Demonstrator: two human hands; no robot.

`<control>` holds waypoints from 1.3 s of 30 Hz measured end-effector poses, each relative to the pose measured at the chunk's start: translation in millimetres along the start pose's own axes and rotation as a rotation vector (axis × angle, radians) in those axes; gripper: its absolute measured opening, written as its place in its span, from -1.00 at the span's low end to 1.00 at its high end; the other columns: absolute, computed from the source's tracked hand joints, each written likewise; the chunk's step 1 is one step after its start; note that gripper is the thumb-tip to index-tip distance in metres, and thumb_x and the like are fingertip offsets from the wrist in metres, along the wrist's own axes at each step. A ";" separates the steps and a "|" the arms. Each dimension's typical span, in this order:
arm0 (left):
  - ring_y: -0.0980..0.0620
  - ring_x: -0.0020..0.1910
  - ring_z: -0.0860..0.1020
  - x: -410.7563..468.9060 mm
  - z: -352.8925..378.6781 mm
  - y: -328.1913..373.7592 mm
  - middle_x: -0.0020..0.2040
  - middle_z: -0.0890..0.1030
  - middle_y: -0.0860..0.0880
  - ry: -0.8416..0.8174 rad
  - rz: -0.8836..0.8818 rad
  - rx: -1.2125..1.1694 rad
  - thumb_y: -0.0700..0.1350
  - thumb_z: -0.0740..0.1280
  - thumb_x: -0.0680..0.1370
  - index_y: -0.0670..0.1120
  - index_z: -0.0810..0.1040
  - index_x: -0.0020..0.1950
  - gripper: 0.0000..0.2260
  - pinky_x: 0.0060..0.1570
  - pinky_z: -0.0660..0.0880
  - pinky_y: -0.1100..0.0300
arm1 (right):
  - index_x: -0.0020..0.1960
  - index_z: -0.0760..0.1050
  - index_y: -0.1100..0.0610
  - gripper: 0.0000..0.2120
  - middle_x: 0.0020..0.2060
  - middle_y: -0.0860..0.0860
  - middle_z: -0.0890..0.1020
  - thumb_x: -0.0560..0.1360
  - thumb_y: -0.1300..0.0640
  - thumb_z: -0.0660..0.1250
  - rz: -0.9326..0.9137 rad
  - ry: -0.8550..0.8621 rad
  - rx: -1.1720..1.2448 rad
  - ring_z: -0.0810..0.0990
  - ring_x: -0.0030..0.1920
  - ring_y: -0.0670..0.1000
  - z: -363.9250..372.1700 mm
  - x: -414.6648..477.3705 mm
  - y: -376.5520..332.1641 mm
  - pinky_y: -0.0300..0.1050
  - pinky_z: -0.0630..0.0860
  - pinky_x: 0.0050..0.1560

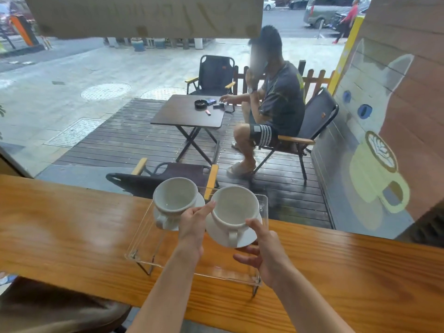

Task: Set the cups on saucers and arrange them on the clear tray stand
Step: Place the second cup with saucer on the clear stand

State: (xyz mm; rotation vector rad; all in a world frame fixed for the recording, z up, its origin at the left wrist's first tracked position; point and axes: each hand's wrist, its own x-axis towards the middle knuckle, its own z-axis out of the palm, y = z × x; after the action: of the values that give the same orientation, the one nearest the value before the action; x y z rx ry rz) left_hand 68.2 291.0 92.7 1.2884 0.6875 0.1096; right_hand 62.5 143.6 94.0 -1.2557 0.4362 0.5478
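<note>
Two empty white cups sit on white saucers over the clear tray stand (144,246), which rests on the wooden counter. The left cup (176,194) and its saucer (200,203) stand on the tray's far left part. The right cup (234,207) on its saucer (247,234) is tilted slightly toward me, handle facing me. My right hand (263,253) grips the saucer's near right edge, thumb on the cup's rim. My left hand (193,227) touches the right cup's left side with its fingertips.
The wooden counter (72,231) runs along a window. Outside, a person sits at a folding table with chairs on a deck. A brown stool seat (55,308) is below the counter at lower left.
</note>
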 end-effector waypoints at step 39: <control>0.01 -0.02 0.47 22.1 10.0 -1.9 0.06 0.57 -0.11 -0.154 0.024 0.262 0.03 0.28 0.53 -0.14 0.46 0.09 -0.73 -0.20 0.37 0.17 | 0.42 0.24 0.18 -0.37 -0.21 0.24 0.62 0.51 -0.20 0.21 -0.024 0.127 -0.166 0.67 -0.29 0.16 7.0 9.9 0.4 0.02 0.63 -0.41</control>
State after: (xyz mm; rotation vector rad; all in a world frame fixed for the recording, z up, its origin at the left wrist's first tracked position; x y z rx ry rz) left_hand 90.5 291.8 83.1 1.5393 0.5673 -0.0624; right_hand 70.2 151.9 89.6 -1.4584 0.4893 0.4933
